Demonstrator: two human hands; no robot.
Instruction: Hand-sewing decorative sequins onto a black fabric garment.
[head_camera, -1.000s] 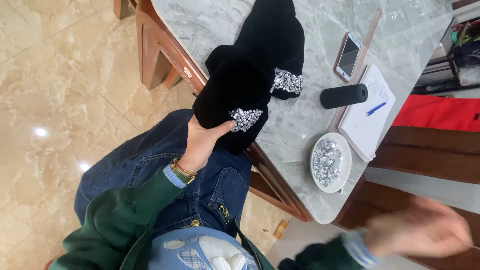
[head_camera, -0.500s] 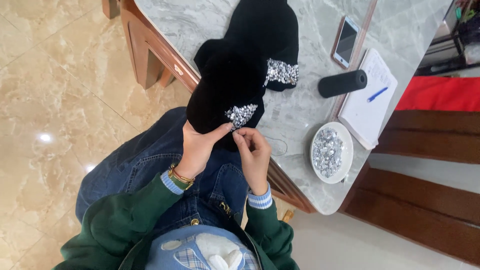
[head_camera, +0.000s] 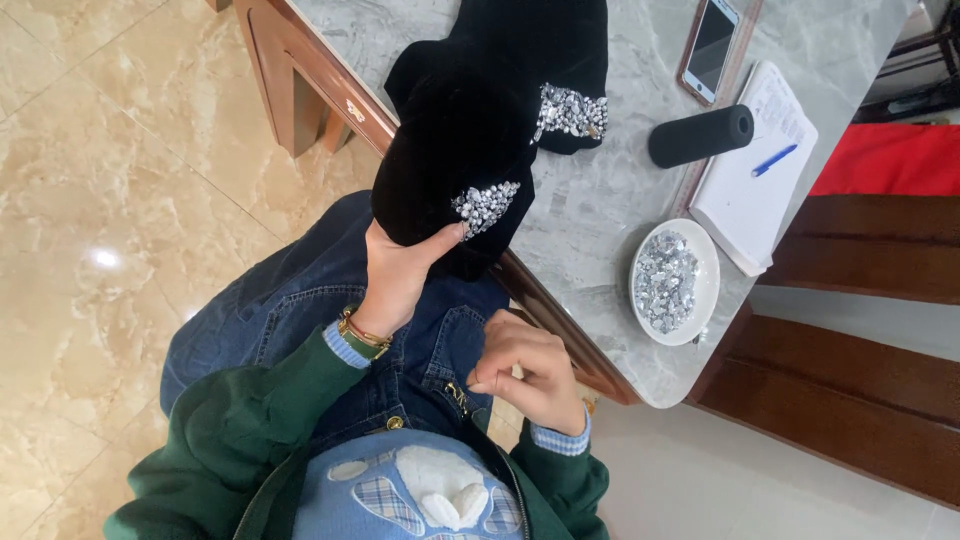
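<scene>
A black velvet garment (head_camera: 470, 130) hangs over the edge of the marble table (head_camera: 590, 220) onto my lap. It carries two patches of silver rhinestones, one near my thumb (head_camera: 485, 207) and one higher up (head_camera: 572, 110). My left hand (head_camera: 400, 275) grips the garment's lower edge, thumb pressed beside the lower patch. My right hand (head_camera: 530, 370) is drawn back over my lap, fingers curled together as if pinching something too small to see. It is apart from the fabric.
A white dish of loose silver rhinestones (head_camera: 672, 282) sits near the table's corner. Beyond it lie a notepad with a blue pen (head_camera: 755, 170), a black cylinder (head_camera: 700, 135) and a phone (head_camera: 712, 45). Red cloth (head_camera: 890, 160) lies on a wooden bench; tiled floor to the left.
My right hand came in from the far right to the rhinestone patch, then pulled back down toward my lap. The left hand has kept its hold on the garment.
</scene>
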